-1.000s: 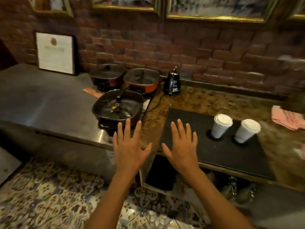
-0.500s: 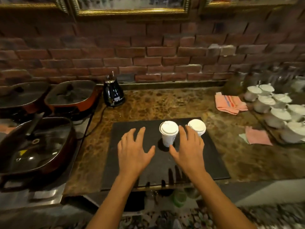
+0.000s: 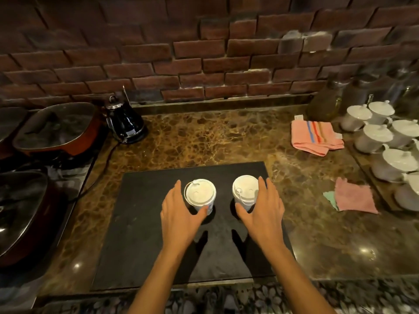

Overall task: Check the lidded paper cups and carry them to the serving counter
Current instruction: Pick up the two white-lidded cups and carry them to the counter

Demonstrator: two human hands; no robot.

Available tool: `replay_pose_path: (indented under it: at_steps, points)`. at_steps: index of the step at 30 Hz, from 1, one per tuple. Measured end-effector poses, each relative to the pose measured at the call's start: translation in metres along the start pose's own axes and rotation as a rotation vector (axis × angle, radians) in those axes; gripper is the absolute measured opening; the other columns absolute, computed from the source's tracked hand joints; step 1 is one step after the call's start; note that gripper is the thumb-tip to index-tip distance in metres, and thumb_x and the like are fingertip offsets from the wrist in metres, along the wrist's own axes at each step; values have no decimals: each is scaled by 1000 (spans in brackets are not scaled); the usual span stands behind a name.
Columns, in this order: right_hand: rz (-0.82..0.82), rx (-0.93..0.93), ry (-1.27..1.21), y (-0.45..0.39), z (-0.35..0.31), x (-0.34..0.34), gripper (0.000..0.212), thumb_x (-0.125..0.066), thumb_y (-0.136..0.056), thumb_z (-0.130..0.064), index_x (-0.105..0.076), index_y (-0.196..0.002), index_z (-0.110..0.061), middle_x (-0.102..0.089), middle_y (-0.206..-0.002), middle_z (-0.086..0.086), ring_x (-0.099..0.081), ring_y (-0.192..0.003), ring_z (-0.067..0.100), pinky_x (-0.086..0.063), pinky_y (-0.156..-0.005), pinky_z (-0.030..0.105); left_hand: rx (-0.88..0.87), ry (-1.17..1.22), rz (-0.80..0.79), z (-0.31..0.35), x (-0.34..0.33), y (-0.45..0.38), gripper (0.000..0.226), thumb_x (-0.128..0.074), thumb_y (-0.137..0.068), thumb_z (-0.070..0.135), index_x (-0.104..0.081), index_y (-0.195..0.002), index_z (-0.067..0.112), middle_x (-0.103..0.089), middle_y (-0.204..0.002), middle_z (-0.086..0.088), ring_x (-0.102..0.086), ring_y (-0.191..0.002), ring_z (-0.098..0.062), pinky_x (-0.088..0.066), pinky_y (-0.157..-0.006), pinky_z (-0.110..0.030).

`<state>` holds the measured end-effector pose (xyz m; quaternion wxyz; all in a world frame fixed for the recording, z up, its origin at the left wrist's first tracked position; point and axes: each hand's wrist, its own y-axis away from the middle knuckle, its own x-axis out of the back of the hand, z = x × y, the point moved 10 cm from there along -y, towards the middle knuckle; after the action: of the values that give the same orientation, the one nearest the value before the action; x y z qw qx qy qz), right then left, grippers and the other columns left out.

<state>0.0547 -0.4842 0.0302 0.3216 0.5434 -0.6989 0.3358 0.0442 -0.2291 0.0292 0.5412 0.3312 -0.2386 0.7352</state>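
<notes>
Left hand (image 3: 179,214) – fingers spread, cupped around left cup (image 3: 200,196). Right hand (image 3: 263,209) – likewise spread around right cup (image 3: 245,191). Both cups upright, lidded, on black mat (image 3: 140,234). Far left: kettle (image 3: 125,120).

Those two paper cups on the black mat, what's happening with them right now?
A person is reaching for both at once. The left hand curls around the left cup and the right hand around the right cup. Both cups stand upright with white lids on, on the black mat, not visibly lifted yet. Whether the hands grip firmly cannot be told.
</notes>
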Motion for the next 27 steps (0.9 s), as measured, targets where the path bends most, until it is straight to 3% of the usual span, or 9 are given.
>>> replay_pose_path:
  at_steps: [5,8,14,17,21,27]
  points:
    - [-74,-304,-503,1,43,-33,108,-86,-77,-30,-16,-160,-21,-23,-167,2,-22,-154,22,-23,-123,46,278,454,-39,-42,-40,0,115,-89,-73,23,-14,-158,34,-31,-161,-6,-30,-149,-26,-34,-118,-52]
    - [-135,-399,-643,4,56,-54,112,-87,-77,-24,-12,-160,-24,-20,-168,1,-22,-154,20,-25,-122,42,381,610,-79,-55,-67,4,116,-88,-73,9,-13,-157,35,-33,-162,-5,-33,-148,-24,-34,-118,-48]
    - [-189,-393,-746,-6,62,-79,101,-87,-75,-9,-25,-154,-25,-42,-152,-3,-42,-140,13,-35,-111,30,386,656,-52,-58,-89,-5,116,-90,-68,11,-19,-157,34,-35,-161,3,-36,-146,-16,-34,-120,-48]
    - [-175,-383,-776,-12,60,-83,96,-86,-74,0,-29,-150,-18,-46,-142,-5,-46,-131,11,-38,-107,25,358,654,-27,-51,-90,-11,113,-91,-67,12,-24,-156,30,-41,-156,4,-40,-143,-13,-35,-118,-37]
    - [-132,-348,-771,-21,58,-86,93,-85,-73,5,-31,-147,-13,-47,-139,-2,-47,-126,10,-37,-89,-2,312,654,8,-45,-88,-18,103,-91,-67,4,-34,-149,27,-47,-148,5,-45,-137,-11,-35,-110,-25]
    - [-85,-310,-760,-28,60,-87,88,-87,-70,1,-36,-140,-16,-52,-138,2,-52,-125,12,-39,-91,2,321,657,-18,-44,-85,-20,97,-92,-67,4,-40,-147,20,-55,-142,2,-52,-129,-11,-38,-107,-24]
